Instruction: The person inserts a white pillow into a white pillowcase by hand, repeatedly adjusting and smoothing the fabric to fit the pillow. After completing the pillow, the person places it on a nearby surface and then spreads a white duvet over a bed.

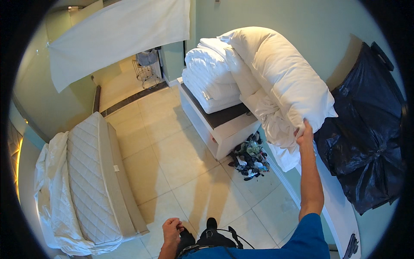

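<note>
My right hand (305,133) grips the near lower corner of a plump white pillow (281,71), with the arm stretched out to the right. The pillow lies tilted over crumpled white bedding (275,121), which hangs down below it. Beside these, folded white duvets (210,77) are stacked on a low white cabinet (223,139) with a dark top. My left hand (172,229) hangs low in front of my body, its fingers curled and nothing visible in it.
A quilted mattress (89,181) on a base stands left, partly covered by a rumpled sheet (53,194). Litter (250,157) lies by the cabinet. Black plastic (365,139) covers something along the right wall. A white cloth (126,39) hangs before the doorway; a wire stand (147,74) stands beyond.
</note>
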`<control>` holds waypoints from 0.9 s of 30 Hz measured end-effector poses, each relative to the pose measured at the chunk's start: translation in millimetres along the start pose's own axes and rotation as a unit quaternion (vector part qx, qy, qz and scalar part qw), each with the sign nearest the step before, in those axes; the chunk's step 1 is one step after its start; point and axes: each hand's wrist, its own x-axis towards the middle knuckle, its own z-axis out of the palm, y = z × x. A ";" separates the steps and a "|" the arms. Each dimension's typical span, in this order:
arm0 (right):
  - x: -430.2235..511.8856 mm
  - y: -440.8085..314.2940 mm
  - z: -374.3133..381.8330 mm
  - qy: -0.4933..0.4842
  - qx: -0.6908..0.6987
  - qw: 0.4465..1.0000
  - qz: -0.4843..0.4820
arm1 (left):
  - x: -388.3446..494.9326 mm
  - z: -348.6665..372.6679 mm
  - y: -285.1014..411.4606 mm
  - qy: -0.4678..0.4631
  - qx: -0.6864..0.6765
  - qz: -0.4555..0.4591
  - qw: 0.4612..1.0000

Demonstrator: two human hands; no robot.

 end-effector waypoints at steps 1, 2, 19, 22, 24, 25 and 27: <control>-10.4 -10.0 22.9 -0.009 -0.008 1.000 -0.021 | 1.9 -6.8 2.2 0.013 0.003 -0.003 1.000; -23.8 -23.9 40.3 -0.013 -0.018 0.999 -0.046 | 2.0 -9.0 4.3 0.025 -0.001 -0.012 1.000; -54.1 41.3 -46.7 -0.086 -0.060 0.992 -0.076 | 130.9 170.0 101.6 -0.225 0.111 -0.036 0.967; -63.2 37.2 -52.8 -0.049 -0.029 0.997 -0.049 | 130.2 226.5 122.1 -0.289 0.136 -0.026 0.947; -60.5 34.0 -65.8 -0.033 -0.035 0.998 -0.042 | 124.5 268.3 136.6 -0.325 0.147 -0.019 0.934; -54.6 30.7 -71.0 -0.015 -0.011 0.999 -0.034 | 123.2 289.7 143.5 -0.340 0.151 -0.016 0.928; -28.4 15.5 -94.8 0.018 0.016 1.000 0.001 | 117.8 337.3 154.3 -0.377 0.156 -0.012 0.913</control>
